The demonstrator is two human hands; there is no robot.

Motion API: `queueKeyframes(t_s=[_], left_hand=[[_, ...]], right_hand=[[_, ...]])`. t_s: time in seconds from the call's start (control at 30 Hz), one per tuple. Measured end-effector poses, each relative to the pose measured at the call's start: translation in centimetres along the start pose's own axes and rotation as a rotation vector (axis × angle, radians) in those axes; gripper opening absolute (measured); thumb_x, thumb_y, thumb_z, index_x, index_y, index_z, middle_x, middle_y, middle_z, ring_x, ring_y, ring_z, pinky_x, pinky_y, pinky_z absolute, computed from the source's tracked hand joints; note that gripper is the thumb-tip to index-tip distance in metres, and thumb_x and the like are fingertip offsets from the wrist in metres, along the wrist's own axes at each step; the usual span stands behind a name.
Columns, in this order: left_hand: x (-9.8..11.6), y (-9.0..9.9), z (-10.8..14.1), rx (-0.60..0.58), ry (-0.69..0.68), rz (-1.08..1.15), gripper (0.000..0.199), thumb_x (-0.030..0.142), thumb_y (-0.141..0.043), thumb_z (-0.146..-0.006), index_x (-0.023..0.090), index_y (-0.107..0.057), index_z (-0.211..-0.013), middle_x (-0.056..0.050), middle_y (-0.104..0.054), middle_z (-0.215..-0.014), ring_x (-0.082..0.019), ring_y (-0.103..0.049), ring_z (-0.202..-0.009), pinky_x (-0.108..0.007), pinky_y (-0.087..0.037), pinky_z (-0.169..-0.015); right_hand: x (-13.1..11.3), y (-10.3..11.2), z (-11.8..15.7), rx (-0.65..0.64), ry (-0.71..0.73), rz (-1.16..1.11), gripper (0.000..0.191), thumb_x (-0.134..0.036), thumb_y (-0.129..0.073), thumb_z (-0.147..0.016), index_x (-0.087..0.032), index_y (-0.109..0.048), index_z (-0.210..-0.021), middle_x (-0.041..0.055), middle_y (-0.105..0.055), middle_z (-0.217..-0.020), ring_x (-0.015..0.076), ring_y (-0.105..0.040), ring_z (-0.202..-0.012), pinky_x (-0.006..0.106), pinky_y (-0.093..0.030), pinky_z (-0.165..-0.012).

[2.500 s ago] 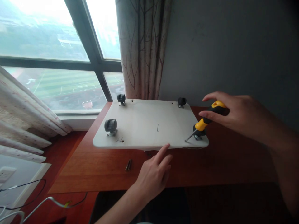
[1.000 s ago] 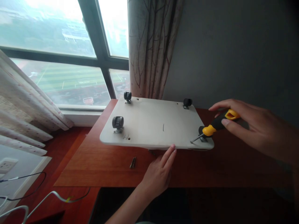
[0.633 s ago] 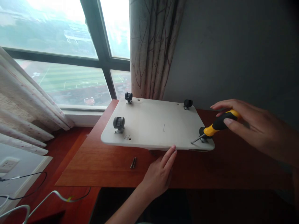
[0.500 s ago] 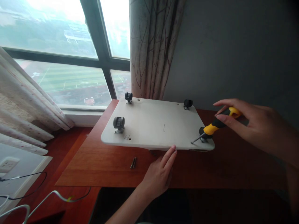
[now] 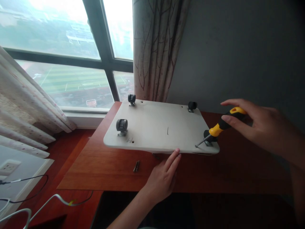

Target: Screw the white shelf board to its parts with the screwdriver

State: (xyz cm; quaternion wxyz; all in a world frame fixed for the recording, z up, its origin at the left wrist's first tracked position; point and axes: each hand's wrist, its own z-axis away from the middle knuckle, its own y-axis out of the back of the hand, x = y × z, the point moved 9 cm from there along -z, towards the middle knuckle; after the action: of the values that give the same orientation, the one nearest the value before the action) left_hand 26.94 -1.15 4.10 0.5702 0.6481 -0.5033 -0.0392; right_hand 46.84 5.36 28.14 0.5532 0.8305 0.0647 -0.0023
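Screwdriver handle slightly rotated since last frame, gripped loosely by right hand, right of frame; tip kept on central white board, edge touched by open left hand.

Smooth matt white board, reddish wood tabletop (faintly glossy), yellow-and-black plastic screwdriver handle, patterned cloth curtain

Has a bare left hand and a bare right hand, both slim-fingered, with bare forearms. Wears pale cloth, just a sliver at the bottom edge, too little to tell the garment.
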Motion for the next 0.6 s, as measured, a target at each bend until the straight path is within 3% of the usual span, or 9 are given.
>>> queueKeyframes(t_s=[0.2, 0.6], left_hand=[[-0.04, -0.01, -0.04, -0.003, -0.001, 0.013, 0.076, 0.008, -0.043, -0.094, 0.018, -0.012, -0.162, -0.013, -0.020, -0.169, -0.029, -0.051, -0.139, -0.044, -0.050, -0.109], [0.18, 0.36, 0.00, 0.021, -0.012, 0.014, 0.075, 0.009, -0.043, -0.094, 0.018, -0.013, -0.162, -0.016, -0.024, -0.168, -0.029, -0.051, -0.138, -0.043, -0.051, -0.107]], right_hand=[[-0.15, 0.20, -0.08, 0.071, -0.032, 0.131, 0.076, -0.091, -0.034, -0.080, -0.031, -0.069, -0.110, 0.0022, -0.068, -0.074, 0.0207, -0.057, -0.054, 0.032, -0.038, -0.056], [-0.29, 0.37, -0.08, 0.154, -0.040, 0.232, 0.073, -0.093, -0.029, -0.078, -0.032, -0.068, -0.091, 0.0002, -0.065, -0.065, 0.0245, -0.061, -0.060, 0.031, -0.033, -0.054]])
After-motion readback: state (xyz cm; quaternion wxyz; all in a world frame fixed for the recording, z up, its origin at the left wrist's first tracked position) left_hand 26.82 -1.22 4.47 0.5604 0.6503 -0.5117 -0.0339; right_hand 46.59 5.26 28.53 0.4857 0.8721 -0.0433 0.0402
